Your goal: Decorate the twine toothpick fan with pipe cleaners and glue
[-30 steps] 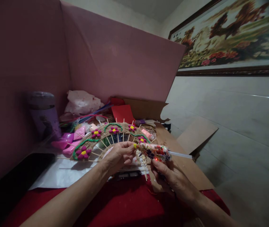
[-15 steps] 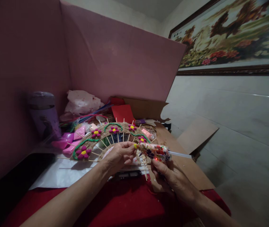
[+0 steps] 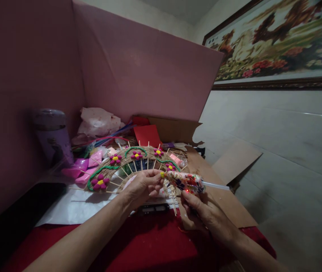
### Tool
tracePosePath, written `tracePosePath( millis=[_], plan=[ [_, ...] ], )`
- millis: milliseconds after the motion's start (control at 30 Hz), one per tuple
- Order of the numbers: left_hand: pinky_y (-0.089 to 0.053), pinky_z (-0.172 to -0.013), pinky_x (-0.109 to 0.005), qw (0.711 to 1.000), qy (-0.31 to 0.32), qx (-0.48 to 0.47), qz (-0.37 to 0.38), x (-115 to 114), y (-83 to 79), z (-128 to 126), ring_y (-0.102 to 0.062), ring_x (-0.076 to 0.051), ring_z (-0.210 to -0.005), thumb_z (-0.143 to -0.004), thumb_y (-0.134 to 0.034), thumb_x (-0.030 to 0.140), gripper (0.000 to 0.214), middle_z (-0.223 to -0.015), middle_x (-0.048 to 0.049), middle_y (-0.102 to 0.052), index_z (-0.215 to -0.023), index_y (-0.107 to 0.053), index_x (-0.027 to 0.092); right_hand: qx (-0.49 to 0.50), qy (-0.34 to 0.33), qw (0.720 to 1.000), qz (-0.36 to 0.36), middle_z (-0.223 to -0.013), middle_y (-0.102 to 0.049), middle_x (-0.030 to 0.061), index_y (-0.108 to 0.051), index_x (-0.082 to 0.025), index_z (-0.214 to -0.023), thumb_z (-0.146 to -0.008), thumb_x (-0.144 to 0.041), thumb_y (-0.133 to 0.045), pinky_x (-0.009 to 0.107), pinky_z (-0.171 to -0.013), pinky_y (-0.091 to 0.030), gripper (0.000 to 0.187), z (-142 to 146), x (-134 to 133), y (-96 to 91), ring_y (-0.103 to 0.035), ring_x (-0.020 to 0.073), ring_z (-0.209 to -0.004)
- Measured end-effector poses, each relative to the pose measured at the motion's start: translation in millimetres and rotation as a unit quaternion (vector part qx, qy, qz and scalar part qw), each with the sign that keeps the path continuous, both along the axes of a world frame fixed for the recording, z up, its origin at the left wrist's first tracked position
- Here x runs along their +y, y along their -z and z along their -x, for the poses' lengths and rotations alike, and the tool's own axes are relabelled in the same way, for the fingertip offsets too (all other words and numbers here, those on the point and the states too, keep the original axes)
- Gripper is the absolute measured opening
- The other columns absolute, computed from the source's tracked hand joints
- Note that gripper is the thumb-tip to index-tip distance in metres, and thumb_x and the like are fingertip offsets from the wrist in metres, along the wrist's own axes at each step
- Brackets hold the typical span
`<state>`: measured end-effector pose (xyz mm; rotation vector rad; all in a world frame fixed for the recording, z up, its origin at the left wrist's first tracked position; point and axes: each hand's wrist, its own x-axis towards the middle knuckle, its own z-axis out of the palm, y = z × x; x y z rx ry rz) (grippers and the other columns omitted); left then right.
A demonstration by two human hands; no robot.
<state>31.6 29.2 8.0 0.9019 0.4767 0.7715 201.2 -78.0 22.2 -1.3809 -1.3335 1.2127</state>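
My right hand (image 3: 199,207) is closed round a flower-patterned hot glue gun (image 3: 188,180); a red light glows near my thumb, and a clear glue stick (image 3: 216,185) pokes out of its rear end. Pinched in the fingertips of my left hand (image 3: 146,184) is a small yellow piece (image 3: 162,175), right at the glue gun's nozzle; whether they touch I cannot tell. Behind my hands lies a twine-woven arch on thin sticks (image 3: 149,150), decorated with green strands and purple flowers (image 3: 100,182) with yellow centres. My left hand covers part of the arch.
A black utility knife (image 3: 154,209) lies in front of the arch. Pink packets (image 3: 78,169) and a purple tumbler (image 3: 53,138) stand at left, near a dark flat object (image 3: 33,200). Red card (image 3: 147,136) and cardboard (image 3: 214,189) lie behind and at right. A red cloth (image 3: 138,241) covers the near edge.
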Motion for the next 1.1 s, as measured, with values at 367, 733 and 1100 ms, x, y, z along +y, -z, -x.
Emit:
tracePosePath(
  millis=[367,733,1100],
  plan=[
    [-0.023,-0.038,-0.013,1.0,0.002,-0.012,-0.002,0.7,1.5,0.2,-0.039,-0.002,-0.046,-0.066,-0.073,0.022,0.025,-0.062,0.0006,-0.05,-0.08,-0.059,0.008,-0.006,-0.008,1.0,-0.029,-0.056,-0.035,-0.0052,-0.045,-0.018,-0.068,-0.083,-0.053,-0.048,0.02,-0.043,-0.026,0.038,2.3,0.0,-2.9,-0.028,0.0062,-0.048],
    [-0.024,-0.038,-0.013,1.0,0.011,-0.018,0.01,0.5,-0.1,0.9,-0.04,-0.002,-0.045,-0.068,-0.072,0.02,0.02,-0.063,-0.0004,-0.05,-0.077,-0.059,0.008,-0.013,0.016,0.999,-0.037,-0.054,-0.039,-0.004,-0.049,-0.018,-0.066,-0.077,-0.057,-0.054,0.021,-0.041,-0.027,0.04,5.3,2.0,-7.8,-0.031,0.0073,-0.046],
    [-0.022,-0.038,-0.014,0.999,0.02,-0.031,-0.006,1.4,3.5,0.2,-0.038,-0.002,-0.045,-0.068,-0.072,0.024,0.022,-0.063,0.0002,-0.049,-0.075,-0.058,0.008,-0.015,0.033,0.999,-0.027,-0.058,-0.042,-0.0031,-0.053,-0.018,-0.069,-0.077,-0.057,-0.054,0.021,-0.045,-0.032,0.04,4.6,1.2,-3.7,-0.036,0.008,-0.05]
  ],
)
